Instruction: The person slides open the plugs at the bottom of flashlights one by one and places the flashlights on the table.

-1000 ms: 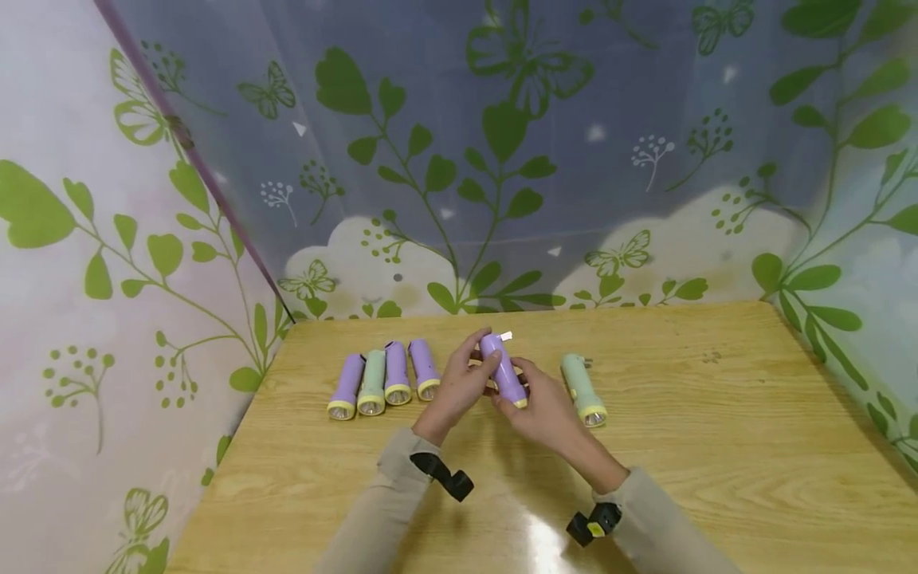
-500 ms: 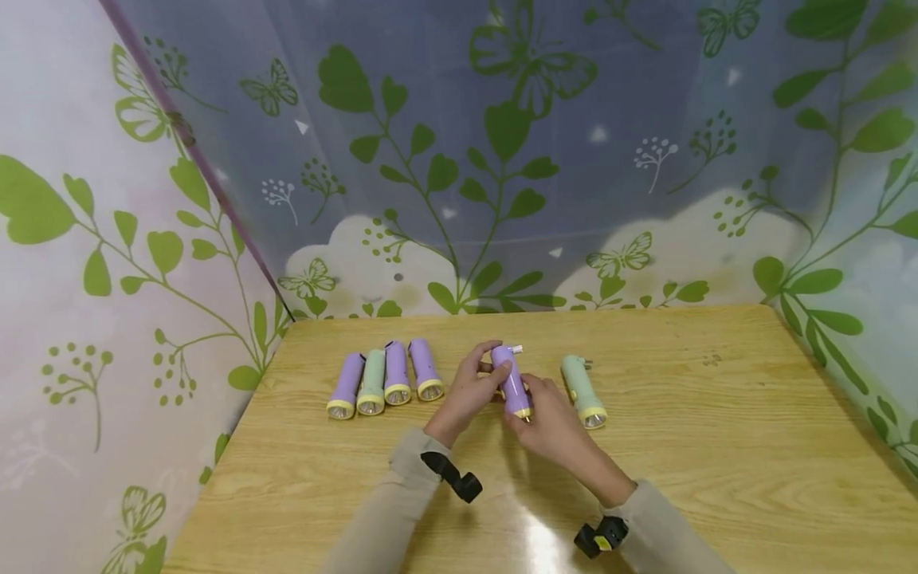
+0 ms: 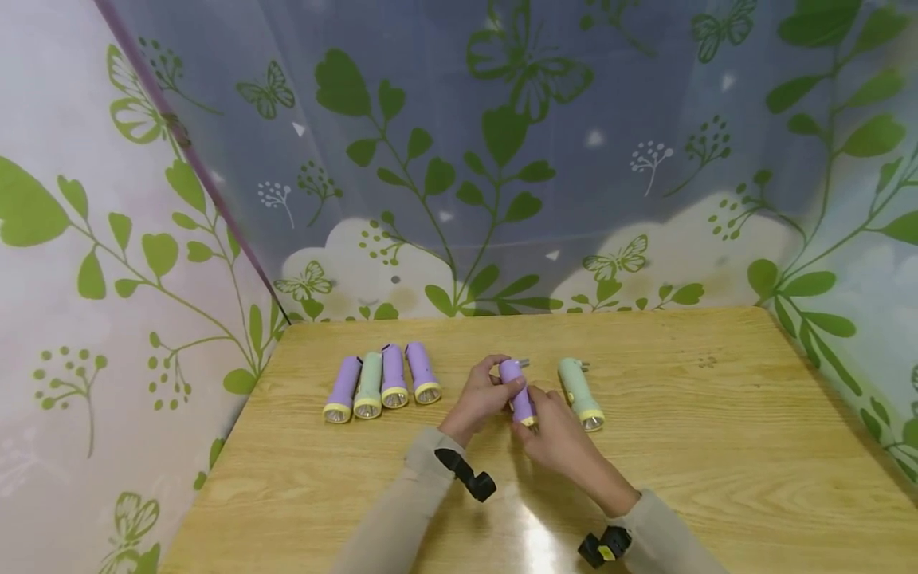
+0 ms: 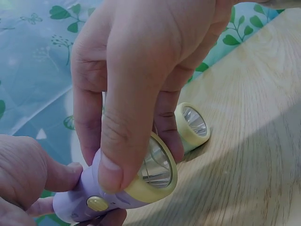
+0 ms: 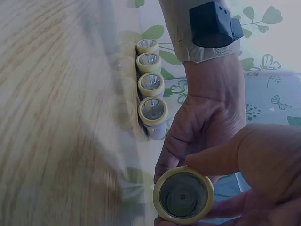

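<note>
Both hands hold a purple flashlight [image 3: 522, 406] with a yellow head ring over the middle of the table, its prongs pointing right at the far end. My left hand [image 3: 484, 399] grips the tail part, thumb across the body. My right hand [image 3: 555, 434] grips it near the head; in the left wrist view its thumb presses just behind the yellow ring, above a yellow switch [image 4: 97, 203]. The clear lens [image 5: 182, 197] faces the camera in the right wrist view. A green flashlight [image 3: 578, 389] with prongs lies right of my right hand.
On the left, a row holds a purple flashlight [image 3: 344, 389], a green flashlight [image 3: 370, 381], and two more purple ones, lenses toward me. The wooden table [image 3: 717, 446] meets a leaf-and-butterfly printed curtain [image 3: 430, 159] at its back edge.
Both hands have moved slightly right and nearer, bringing the purple flashlight down toward the table. The flashlights on the table stay in place.
</note>
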A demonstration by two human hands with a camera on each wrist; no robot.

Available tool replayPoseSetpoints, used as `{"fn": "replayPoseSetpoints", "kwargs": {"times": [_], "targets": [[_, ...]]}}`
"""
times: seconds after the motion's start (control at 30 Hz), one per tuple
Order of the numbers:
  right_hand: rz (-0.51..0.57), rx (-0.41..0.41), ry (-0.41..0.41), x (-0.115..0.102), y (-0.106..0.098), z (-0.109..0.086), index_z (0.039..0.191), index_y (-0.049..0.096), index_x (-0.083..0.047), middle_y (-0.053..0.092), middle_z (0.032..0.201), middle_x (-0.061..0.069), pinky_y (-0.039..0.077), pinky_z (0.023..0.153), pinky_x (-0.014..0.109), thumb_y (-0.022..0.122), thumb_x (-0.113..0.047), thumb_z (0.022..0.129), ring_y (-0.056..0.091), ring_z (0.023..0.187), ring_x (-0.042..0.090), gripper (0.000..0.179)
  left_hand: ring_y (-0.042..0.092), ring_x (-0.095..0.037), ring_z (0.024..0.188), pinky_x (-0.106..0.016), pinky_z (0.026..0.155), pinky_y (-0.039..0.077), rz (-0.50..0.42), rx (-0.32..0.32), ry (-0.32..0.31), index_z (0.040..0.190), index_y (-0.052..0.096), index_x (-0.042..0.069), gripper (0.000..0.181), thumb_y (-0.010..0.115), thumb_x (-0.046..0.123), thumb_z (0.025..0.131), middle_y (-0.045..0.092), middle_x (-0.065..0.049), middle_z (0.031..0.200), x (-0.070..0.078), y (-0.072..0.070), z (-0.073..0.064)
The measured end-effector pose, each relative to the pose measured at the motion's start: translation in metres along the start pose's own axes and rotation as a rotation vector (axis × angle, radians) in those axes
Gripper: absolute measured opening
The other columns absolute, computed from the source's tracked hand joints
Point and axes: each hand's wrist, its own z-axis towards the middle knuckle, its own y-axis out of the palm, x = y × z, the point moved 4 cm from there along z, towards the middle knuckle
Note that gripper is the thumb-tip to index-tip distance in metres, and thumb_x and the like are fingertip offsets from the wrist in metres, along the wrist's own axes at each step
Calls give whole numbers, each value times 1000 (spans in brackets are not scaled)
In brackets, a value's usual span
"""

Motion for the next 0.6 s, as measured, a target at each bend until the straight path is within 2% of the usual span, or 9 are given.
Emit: {"fn": "replayPoseSetpoints", "kwargs": {"times": [0.3,0.47,0.6], "targets": [[-33,-5,14,5,0,-2,133,56,9,68,108,21,54,72,38,72,-8,89,62,94,27,50,55,-13,71,-24,61,47,14,27,-35,139,51,1,46,67,6,96,61,-9,89,-6,7,5],[-39,-11,33,8,-1,-2,132,57,9,68,107,21,52,68,36,72,-9,90,61,90,25,48,56,-14,74,-24,61,48,58,3,-45,147,47,5,53,67,11,98,63,-12,96,-7,11,6],[-29,-8,32,9,-2,0,122,60,8,67,94,16,47,60,30,72,-8,89,57,78,20,38,56,-14,73,-24,60,48,89,-11,-43,151,44,10,58,68,16,98,65,-13,97,-5,14,8]]}}
